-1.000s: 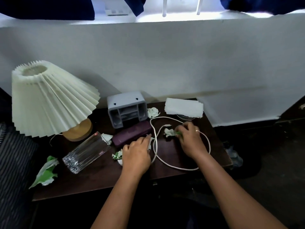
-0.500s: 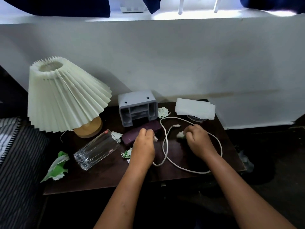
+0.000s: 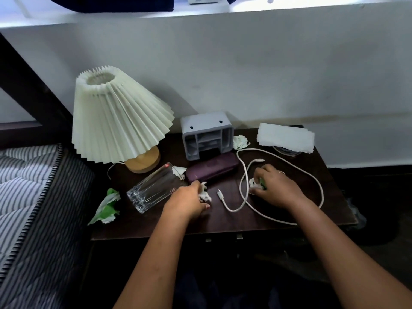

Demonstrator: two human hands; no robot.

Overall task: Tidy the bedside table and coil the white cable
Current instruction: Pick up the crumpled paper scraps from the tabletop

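Note:
The white cable (image 3: 243,175) lies in loose loops on the dark bedside table (image 3: 156,226), with one plug end free near the middle. My left hand (image 3: 189,201) is closed around a crumpled white paper scrap (image 3: 204,192) just in front of the purple case (image 3: 211,167). My right hand (image 3: 276,188) sits inside the cable loop, gripping a crumpled white and green paper scrap (image 3: 258,185). A clear drinking glass (image 3: 153,189) lies on its side left of my left hand.
A pleated cream lamp (image 3: 116,119) stands at the back left. A grey plastic organiser (image 3: 207,134) lies tipped at the back, a crumpled tissue (image 3: 240,141) beside it, and stacked white napkins (image 3: 285,137) at the back right. A green and white wrapper (image 3: 107,207) lies by the striped mattress (image 3: 29,197).
My left hand drew back from the purple case toward me, holding a paper scrap. My right hand closed over the other scrap. The camera view shifted left.

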